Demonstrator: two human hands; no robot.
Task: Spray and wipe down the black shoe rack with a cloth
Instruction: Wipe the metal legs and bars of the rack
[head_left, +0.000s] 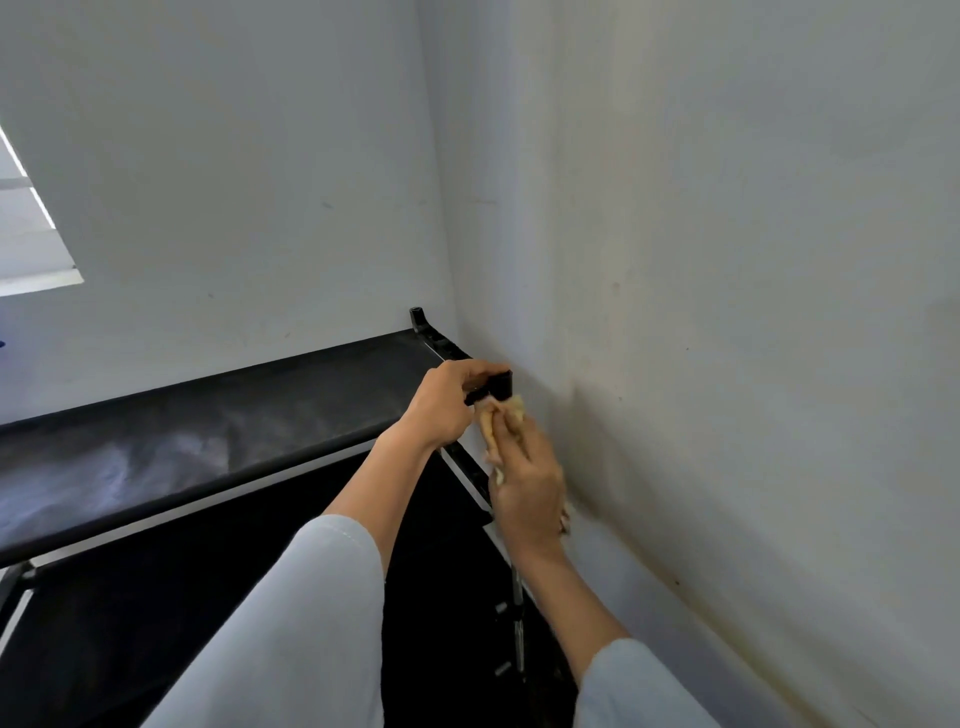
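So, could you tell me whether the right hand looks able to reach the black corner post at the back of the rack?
Probably yes: the right hand, gripping the yellowish cloth, has nothing between it and the black corner post.

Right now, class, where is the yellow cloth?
In the head view the cloth is gripped in the right hand, right of centre, against the shoe rack corner post held by the left hand, near the wall corner.

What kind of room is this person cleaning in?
Probably a corner of a home, maybe an entryway: plain painted walls meet behind a black shoe rack, and a window sits at the left edge.
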